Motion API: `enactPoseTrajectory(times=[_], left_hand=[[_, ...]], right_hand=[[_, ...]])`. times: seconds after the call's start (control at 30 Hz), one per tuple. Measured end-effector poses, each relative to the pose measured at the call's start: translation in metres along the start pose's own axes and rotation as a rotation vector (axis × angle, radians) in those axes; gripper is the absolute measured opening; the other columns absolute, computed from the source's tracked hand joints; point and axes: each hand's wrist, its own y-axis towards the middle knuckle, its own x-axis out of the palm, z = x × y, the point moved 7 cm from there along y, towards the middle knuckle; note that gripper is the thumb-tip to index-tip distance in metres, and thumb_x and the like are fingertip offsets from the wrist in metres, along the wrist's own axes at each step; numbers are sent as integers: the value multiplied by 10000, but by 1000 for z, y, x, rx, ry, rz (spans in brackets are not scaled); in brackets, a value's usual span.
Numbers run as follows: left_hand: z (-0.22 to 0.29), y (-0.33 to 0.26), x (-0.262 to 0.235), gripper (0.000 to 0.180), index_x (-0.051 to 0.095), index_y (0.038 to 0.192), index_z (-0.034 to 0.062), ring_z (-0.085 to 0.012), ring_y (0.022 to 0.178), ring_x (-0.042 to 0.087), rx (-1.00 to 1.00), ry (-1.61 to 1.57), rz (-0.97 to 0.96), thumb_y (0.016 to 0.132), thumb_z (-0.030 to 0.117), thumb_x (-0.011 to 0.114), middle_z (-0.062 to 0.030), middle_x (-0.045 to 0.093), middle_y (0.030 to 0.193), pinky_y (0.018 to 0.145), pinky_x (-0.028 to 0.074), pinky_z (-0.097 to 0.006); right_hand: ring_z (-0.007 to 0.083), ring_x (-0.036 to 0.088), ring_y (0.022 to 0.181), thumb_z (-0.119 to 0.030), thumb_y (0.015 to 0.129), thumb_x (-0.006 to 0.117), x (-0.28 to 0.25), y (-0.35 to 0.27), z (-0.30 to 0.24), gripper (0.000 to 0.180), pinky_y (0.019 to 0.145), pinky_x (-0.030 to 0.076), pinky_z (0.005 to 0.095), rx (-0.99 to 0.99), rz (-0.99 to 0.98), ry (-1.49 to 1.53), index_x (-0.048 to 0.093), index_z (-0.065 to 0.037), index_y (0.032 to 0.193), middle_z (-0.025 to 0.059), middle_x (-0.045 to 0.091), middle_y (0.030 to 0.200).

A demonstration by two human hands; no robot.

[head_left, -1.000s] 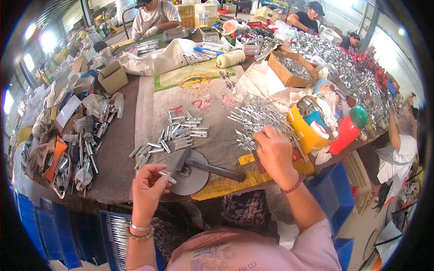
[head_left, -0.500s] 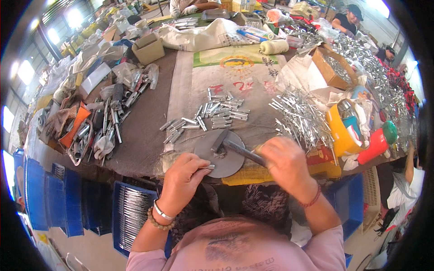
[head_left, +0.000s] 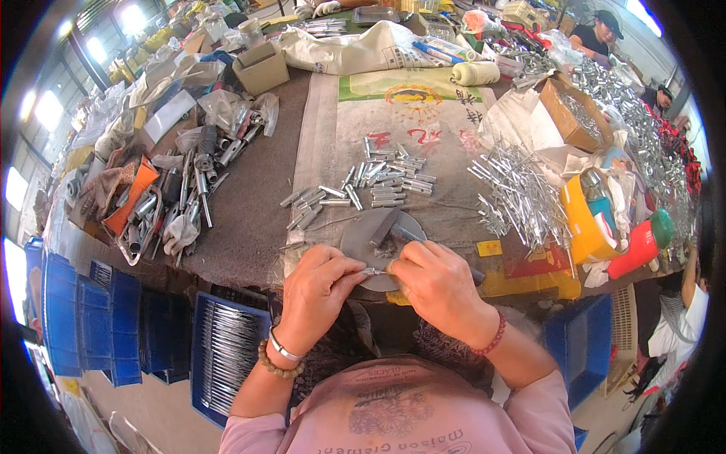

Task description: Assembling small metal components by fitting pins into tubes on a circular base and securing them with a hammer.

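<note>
Over the near edge of a round grey metal disc [head_left: 353, 247], my left hand [head_left: 325, 278] pinches a small silver metal tube [head_left: 370, 271]. My right hand [head_left: 439, 287] meets it from the other side, thumb and fingers closed at the tube's right end. A hammer lies across the disc, its dark head [head_left: 384, 227] near the middle; its handle passes behind my right hand and its tip shows beyond. Just past the disc, short silver tubes [head_left: 389, 180] are spread in a loose pile on the printed sack [head_left: 321, 136].
Thin metal rods [head_left: 518, 197] are heaped to the right, beside a yellow container [head_left: 590, 219] and a red bottle [head_left: 631, 248]. Mixed tools and metal parts [head_left: 181, 189] crowd the left. Below the table edge stands a blue crate [head_left: 198, 348] of rods. A co-worker [head_left: 597, 34] sits far right.
My right hand has come away from the hammer handle and moved left to the small tube by my left hand. The hammer stays on the disc. The view has shifted slightly.
</note>
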Motion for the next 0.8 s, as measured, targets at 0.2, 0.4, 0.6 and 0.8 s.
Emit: enactPoseTrajectory(times=[0.2,0.4,0.6,0.8], left_hand=[[-5,0,2,183,837,1028,27,-272,894,704,-54,-62,-27,854,32,893,-100,721,964,783,561,-371],[-6,-1,4,193,835,1035,27,-270,893,704,-63,-60,-30,850,21,891,-99,714,961,779,560,-359],[-5,-1,8,207,832,1033,30,-279,898,704,-26,-85,-19,835,-1,885,-100,701,948,790,560,-365],[-1,0,5,155,829,1005,72,-288,842,706,-31,-24,1,863,68,890,-83,693,935,728,556,-378]], right_hand=[[290,654,954,-71,880,702,0,4,-1,74,839,544,421,-28,-14,-48,709,-75,953,77,610,971],[273,645,956,-97,867,696,0,7,-2,77,845,531,406,-85,-36,-74,689,-94,944,67,616,974],[257,643,962,-140,869,695,10,8,-5,63,847,520,398,-136,-58,-130,685,-119,928,52,611,972],[282,685,965,-53,835,718,-5,-1,8,188,855,563,420,-41,19,-44,749,-104,1014,57,664,1001]])
